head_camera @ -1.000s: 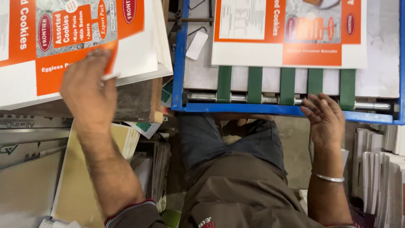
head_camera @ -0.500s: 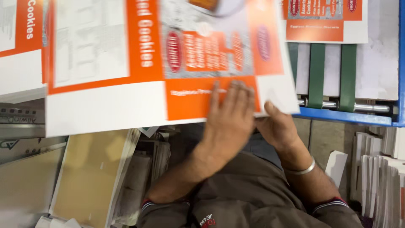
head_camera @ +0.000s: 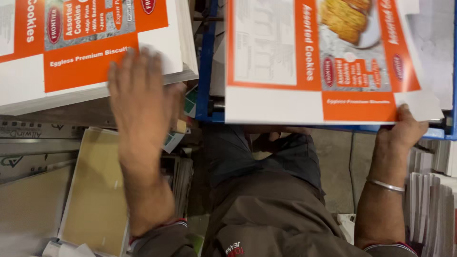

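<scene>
A flat printed carton sheet (head_camera: 319, 62), orange and white with a biscuit picture, lies on the blue machine table (head_camera: 205, 71). My right hand (head_camera: 404, 131) grips that sheet's near right corner, thumb on top; a metal bangle circles the wrist. My left hand (head_camera: 140, 100) is blurred, fingers spread and holding nothing, over the near edge of a stack of like printed sheets (head_camera: 81, 52) at the upper left.
Plain brown boards (head_camera: 95, 185) lie at the lower left under my left forearm. Bundles of white sheets on edge (head_camera: 435, 200) stand at the right. My legs in dark trousers fill the lower middle, above a grey floor (head_camera: 335, 162).
The sheet carried across by both hands now lies on the blue table at right. My left hand has swung back to the left stack; my right hand keeps hold of the sheet's corner.
</scene>
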